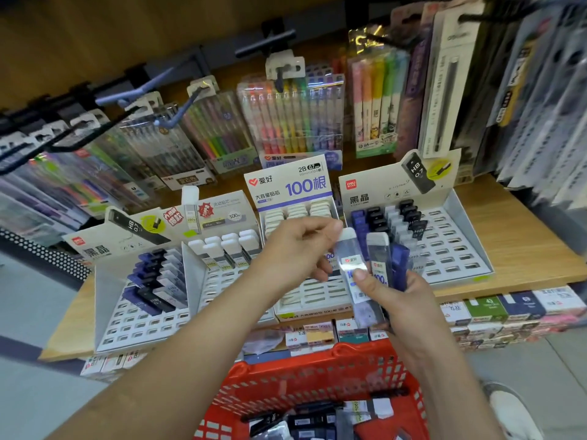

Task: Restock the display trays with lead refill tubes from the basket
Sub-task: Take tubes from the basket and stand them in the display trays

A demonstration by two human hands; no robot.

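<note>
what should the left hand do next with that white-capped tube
Probably draw the white-capped tube free of the bunch in the right hand and slot it into the middle tray. The left hand pinches its cap, its heart logo matches that tray's sign, and front rows there stand empty.

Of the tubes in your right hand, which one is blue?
The rightmost tube, dark blue throughout; the two white-capped tubes stand to its left.

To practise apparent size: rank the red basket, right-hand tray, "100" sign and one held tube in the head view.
Largest: red basket and right-hand tray, close; basket is nearest and cropped, so unranked.
Then "100" sign.
Smallest: held tube.
</note>
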